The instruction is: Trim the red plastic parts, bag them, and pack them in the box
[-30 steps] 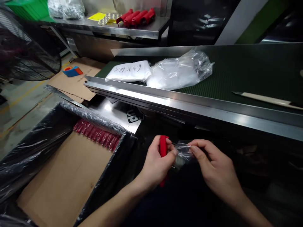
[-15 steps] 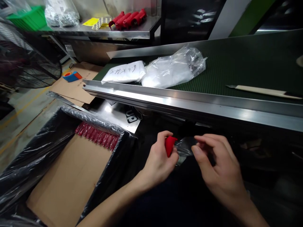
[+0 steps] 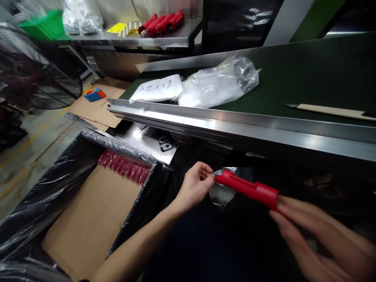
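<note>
My right hand [image 3: 311, 231] grips the near end of a long red plastic handle [image 3: 248, 188] that points left. Its tip meets the mouth of a small clear plastic bag [image 3: 220, 192]. My left hand [image 3: 195, 186] pinches the bag's edge between thumb and fingers. Both hands are below the steel rail of a conveyor [image 3: 235, 127]. The right hand is blurred by motion.
A cardboard box lined with black plastic [image 3: 85, 219] stands at the lower left, with a row of bagged red handles [image 3: 125, 166] along its far side. On the green belt [image 3: 308, 78] lie clear bags [image 3: 217, 84] and a knife-like tool [image 3: 331, 111]. More red handles [image 3: 161, 23] sit on a steel table behind.
The red handle passed from my left hand to my right, which pulled back to the right. It now lies stretched out with its tip at the bag that my left hand holds.
</note>
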Demonstrator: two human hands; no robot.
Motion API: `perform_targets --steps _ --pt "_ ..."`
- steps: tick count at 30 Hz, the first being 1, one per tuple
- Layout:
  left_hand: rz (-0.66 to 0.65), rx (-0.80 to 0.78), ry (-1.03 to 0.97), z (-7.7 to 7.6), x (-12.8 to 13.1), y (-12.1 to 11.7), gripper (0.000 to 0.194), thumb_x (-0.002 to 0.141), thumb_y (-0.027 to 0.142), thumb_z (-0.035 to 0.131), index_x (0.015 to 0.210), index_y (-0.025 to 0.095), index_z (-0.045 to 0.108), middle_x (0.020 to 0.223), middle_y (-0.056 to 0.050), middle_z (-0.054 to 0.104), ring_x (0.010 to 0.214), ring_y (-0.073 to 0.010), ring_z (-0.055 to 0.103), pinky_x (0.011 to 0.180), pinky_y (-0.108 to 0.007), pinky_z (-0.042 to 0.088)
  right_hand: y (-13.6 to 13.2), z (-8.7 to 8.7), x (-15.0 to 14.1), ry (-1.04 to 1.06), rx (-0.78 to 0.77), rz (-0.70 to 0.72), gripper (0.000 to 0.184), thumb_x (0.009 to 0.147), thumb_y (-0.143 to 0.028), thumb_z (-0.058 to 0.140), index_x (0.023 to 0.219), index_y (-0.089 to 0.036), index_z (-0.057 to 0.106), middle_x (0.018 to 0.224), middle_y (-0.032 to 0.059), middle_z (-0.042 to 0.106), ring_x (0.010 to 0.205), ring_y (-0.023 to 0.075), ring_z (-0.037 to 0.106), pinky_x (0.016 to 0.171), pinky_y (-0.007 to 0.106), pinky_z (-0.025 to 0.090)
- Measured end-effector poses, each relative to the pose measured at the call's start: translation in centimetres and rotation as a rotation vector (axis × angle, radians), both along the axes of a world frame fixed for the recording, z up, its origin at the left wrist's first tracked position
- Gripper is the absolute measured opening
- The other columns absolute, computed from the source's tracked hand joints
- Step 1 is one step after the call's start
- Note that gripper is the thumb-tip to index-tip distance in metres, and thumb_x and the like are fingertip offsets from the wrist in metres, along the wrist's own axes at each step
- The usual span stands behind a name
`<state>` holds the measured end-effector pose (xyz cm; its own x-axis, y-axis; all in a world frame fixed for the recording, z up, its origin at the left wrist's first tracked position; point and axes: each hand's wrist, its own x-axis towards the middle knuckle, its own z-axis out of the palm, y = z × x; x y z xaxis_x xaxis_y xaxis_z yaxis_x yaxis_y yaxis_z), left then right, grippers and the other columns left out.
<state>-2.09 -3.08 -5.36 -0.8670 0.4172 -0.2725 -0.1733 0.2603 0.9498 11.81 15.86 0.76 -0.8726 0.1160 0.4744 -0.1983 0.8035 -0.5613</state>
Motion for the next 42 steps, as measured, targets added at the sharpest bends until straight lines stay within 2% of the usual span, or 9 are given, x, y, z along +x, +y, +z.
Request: perform_targets --steps 4,10,19,25,28,31,34,39,42 --pt "0.027 0.073 -0.073 0.3 0.3 -0.1 0.012 0.082 0.026 0.062 0.082 0.015 0.058 0.075 0.000 0.059 0.067 -0.0103 0.055 0.061 -0.022 0.044 -0.8 -0.3 0.1 0.143 0.245 0.145 0.034 0.078 0.000 0.072 0.109 -0.011 0.067 0.099 0.0049 0.071 0.090 0.0135 0.067 0.089 0.025 0.052" --pt "0.019 0.132 -0.131 0.9 1.2 -0.5 0.014 0.081 0.027 0.065 0.082 0.013 0.061 0.073 -0.002 0.061 0.065 -0.0107 0.055 0.060 -0.023 0.044 -2.0 -0.7 0.1 0.122 0.240 0.106 0.039 0.079 -0.001 0.071 0.115 -0.013 0.064 0.104 0.0071 0.070 0.098 0.0168 0.066 0.090 0.029 0.053" --pt "0.001 0.081 0.036 1.2 2.1 -1.2 0.012 0.086 0.025 0.063 0.083 0.015 0.068 0.082 -0.004 0.064 0.078 -0.0149 0.058 0.072 -0.026 0.044 -1.0 -2.8 0.4 0.066 0.409 0.446 0.037 0.086 0.001 0.049 0.121 -0.005 0.060 0.121 0.0206 0.065 0.117 0.0310 0.061 0.088 0.042 0.057" --pt "0.130 0.106 0.169 1.0 4.5 -0.9 0.012 0.093 0.026 0.055 0.093 0.018 0.065 0.092 -0.004 0.064 0.085 -0.0153 0.059 0.078 -0.028 0.046 -4.4 -2.9 0.1 0.054 0.255 -0.113 0.023 0.083 -0.008 0.070 0.105 -0.011 0.066 0.093 0.0092 0.073 0.079 0.0186 0.071 0.074 0.028 0.056" --pt "0.178 0.126 0.202 0.0 5.7 -0.6 0.009 0.093 0.022 0.054 0.091 0.018 0.062 0.093 -0.005 0.063 0.086 -0.0158 0.060 0.081 -0.029 0.047 -6.9 -3.8 0.3 -0.099 -0.084 -0.471 0.016 0.090 -0.022 0.066 0.104 -0.015 0.068 0.089 0.0061 0.074 0.073 0.0170 0.072 0.065 0.023 0.057" --pt "0.203 0.120 0.203 -0.7 6.3 -0.6 0.009 0.092 0.020 0.054 0.089 0.017 0.061 0.091 -0.005 0.064 0.085 -0.0159 0.061 0.081 -0.029 0.048 -8.4 -4.7 0.5 -0.160 -0.433 -0.516 0.019 0.093 -0.029 0.061 0.103 -0.014 0.067 0.085 0.0049 0.074 0.069 0.0161 0.071 0.062 0.022 0.058" --pt "0.155 0.115 0.177 -0.6 6.3 -0.8 0.008 0.090 0.021 0.057 0.088 0.017 0.063 0.088 -0.005 0.066 0.082 -0.0157 0.061 0.079 -0.029 0.048 -7.4 -5.0 0.4 -0.096 -0.301 -0.427 0.016 0.090 -0.022 0.065 0.105 -0.016 0.068 0.090 0.0051 0.073 0.073 0.0171 0.071 0.069 0.026 0.059" --pt "0.127 0.066 0.121 0.5 4.7 -1.9 0.017 0.094 0.029 0.052 0.092 0.016 0.063 0.079 -0.002 0.063 0.067 -0.0121 0.053 0.062 -0.024 0.043 -2.5 -3.9 0.0 -0.074 -0.017 0.250 0.037 0.085 -0.007 0.061 0.119 -0.021 0.064 0.117 0.0089 0.065 0.114 0.0257 0.061 0.089 0.038 0.057" --pt "0.036 0.049 0.138 1.1 4.1 -2.6 0.017 0.094 0.027 0.052 0.086 0.016 0.062 0.075 -0.001 0.059 0.065 -0.0114 0.050 0.060 -0.023 0.039 -1.3 -3.7 -0.8 -0.178 0.156 0.408 0.041 0.089 -0.012 0.057 0.128 -0.023 0.059 0.128 0.0112 0.059 0.128 0.0291 0.050 0.090 0.043 0.058"
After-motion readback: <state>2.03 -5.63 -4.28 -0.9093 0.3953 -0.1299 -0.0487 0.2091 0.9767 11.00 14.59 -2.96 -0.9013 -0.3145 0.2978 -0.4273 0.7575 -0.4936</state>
